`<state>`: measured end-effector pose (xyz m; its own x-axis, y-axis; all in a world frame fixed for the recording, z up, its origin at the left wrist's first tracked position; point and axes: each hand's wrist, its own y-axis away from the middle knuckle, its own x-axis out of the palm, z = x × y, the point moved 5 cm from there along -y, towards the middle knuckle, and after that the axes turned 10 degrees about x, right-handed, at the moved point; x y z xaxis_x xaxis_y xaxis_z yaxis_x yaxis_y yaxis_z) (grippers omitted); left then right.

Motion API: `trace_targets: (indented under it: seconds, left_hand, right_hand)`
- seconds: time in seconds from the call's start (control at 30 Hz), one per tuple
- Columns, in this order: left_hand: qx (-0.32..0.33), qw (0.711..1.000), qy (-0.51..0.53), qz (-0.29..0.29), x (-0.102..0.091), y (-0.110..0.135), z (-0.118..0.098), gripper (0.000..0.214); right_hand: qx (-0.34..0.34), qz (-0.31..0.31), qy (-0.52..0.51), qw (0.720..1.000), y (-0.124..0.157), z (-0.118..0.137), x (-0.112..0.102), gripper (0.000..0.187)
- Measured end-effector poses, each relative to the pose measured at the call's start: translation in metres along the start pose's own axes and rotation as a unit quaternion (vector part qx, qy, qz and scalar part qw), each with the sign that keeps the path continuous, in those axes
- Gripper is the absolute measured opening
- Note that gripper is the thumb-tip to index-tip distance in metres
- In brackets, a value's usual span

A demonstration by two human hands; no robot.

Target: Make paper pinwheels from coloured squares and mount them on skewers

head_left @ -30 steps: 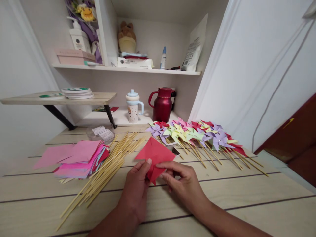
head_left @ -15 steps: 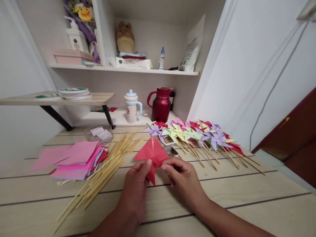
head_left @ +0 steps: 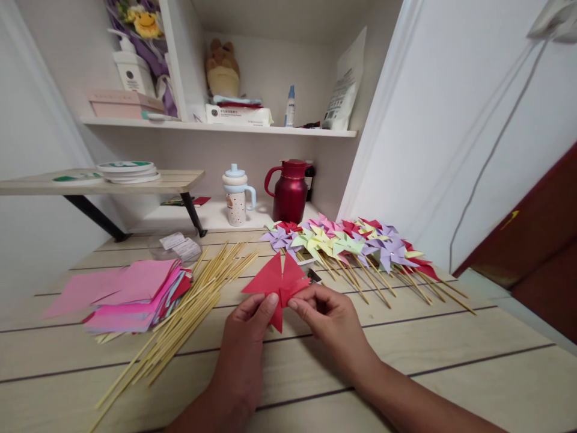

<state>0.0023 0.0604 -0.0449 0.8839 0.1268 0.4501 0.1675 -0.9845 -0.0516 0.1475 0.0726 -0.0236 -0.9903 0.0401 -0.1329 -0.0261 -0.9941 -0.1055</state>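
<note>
Both hands hold one sheet of red paper [head_left: 273, 278], cut into pointed flaps, above the table. My left hand [head_left: 250, 331] is closed on its lower left, thumb on top near the middle. The fingers of my right hand [head_left: 331, 319] pinch a flap on the right side, bent in toward the centre. Behind the paper, partly covered by it, lies a small open box [head_left: 314, 276] with tiny dark things in it. Finished paper pinwheels [head_left: 347, 240] on sticks lie beyond my right hand. Left of my left hand are loose wooden sticks [head_left: 189, 325].
A stack of coloured paper [head_left: 135, 288] lies at the left, with a clear round container [head_left: 174, 245] behind it. At the back stand a speckled cup [head_left: 235, 201] and a red thermos jug [head_left: 290, 195]. A small raised shelf [head_left: 180, 179] is at the far left.
My right hand has brought the right flap of the red paper inward, closer to the centre and my left thumb. The whole view has shifted slightly.
</note>
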Motion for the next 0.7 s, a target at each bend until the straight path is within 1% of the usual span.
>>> trace_targets:
  seconds: [0.23, 0.37, 0.5, 0.6, 0.7]
  left_hand:
    - [-0.01, 1.0, -0.012, -0.013, -0.003, 0.0, 0.003, 0.022]
    - [-0.005, 1.0, -0.018, -0.025, -0.003, -0.001, 0.002, 0.022]
    - [-0.003, 0.998, -0.049, -0.024, -0.002, 0.0, -0.002, 0.021]
    - [-0.004, 0.998, -0.063, -0.033, -0.002, 0.001, -0.005, 0.02]
    - [-0.009, 0.996, -0.081, -0.046, -0.004, 0.001, -0.01, 0.019]
  right_hand:
    - [0.004, 0.015, -0.011, 1.0, -0.001, -0.001, 0.001, 0.021]
    - [0.001, 0.023, -0.011, 1.0, -0.001, -0.003, 0.003, 0.021]
    - [-0.005, 0.028, 0.002, 1.0, 0.001, -0.003, 0.005, 0.018]
    - [-0.028, 0.01, 0.015, 0.999, 0.003, 0.004, 0.0, 0.013]
    - [-0.086, -0.049, 0.035, 0.994, 0.003, 0.016, -0.015, 0.023]
